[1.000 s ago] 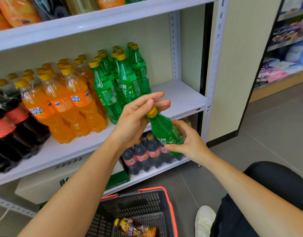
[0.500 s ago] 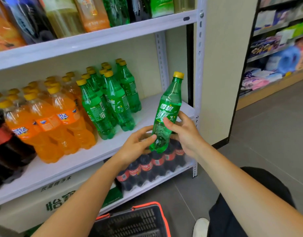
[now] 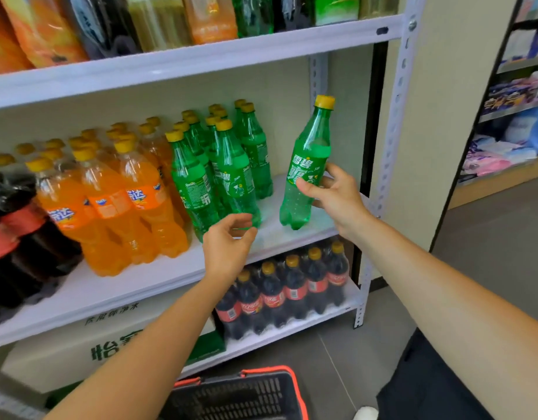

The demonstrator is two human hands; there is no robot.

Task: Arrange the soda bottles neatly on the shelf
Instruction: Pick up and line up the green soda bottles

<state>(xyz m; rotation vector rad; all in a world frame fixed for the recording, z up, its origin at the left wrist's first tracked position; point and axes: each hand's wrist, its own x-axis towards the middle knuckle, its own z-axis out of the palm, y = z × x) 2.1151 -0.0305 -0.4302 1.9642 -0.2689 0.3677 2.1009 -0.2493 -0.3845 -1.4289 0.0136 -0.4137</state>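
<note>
My right hand (image 3: 334, 198) grips a green Sprite bottle (image 3: 305, 165) with a yellow cap around its label. The bottle is nearly upright and tilted slightly, just above the bare right end of the white middle shelf (image 3: 310, 225). My left hand (image 3: 228, 247) hovers empty with curled, parted fingers in front of the shelf edge, near the base of the front shelved green Sprite bottles (image 3: 219, 174). Orange Fanta bottles (image 3: 116, 201) stand left of those, then dark cola bottles (image 3: 16, 234) at the far left.
Small cola bottles (image 3: 286, 289) fill the bottom shelf beside a white and green carton (image 3: 104, 347). A black basket with a red rim (image 3: 240, 395) sits on the floor below my arms. Large bottles line the top shelf (image 3: 201, 59). The metal upright (image 3: 392, 122) bounds the right side.
My left hand let go of the Sprite bottle and dropped away to the left. My right hand carried the bottle up and over the right end of the middle shelf.
</note>
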